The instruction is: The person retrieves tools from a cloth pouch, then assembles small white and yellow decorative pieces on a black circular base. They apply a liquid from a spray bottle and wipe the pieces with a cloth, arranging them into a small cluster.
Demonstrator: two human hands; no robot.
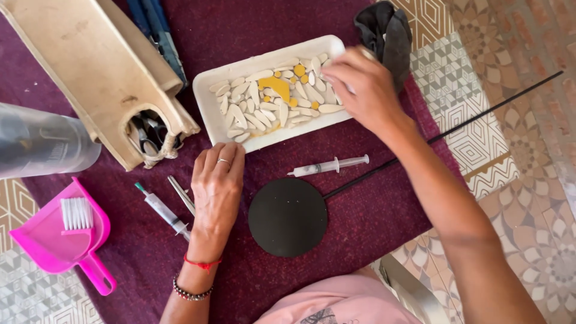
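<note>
While left hand [217, 186] rests flat, right hand [359, 90] reaching into tray [207, 96]

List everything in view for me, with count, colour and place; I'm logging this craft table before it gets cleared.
White rectangular tray: one, top centre, on the cloth.
Petal-shaped tile pieces: many, white, plus some yellow ones, in the tray.
Round black disc on a thin black rod: one, centre.
Clear plastic syringes: two, one right of the left hand, one left of it.
Pink dustpan with white brush: one, lower left.
Beige wooden holder: one, top left, tools inside.
Dark grey rag: one, top right.
Maroon cloth: one, covering the table.
Left hand: flat on the cloth below the tray.
Right hand: fingers at the tray's right end.
</note>
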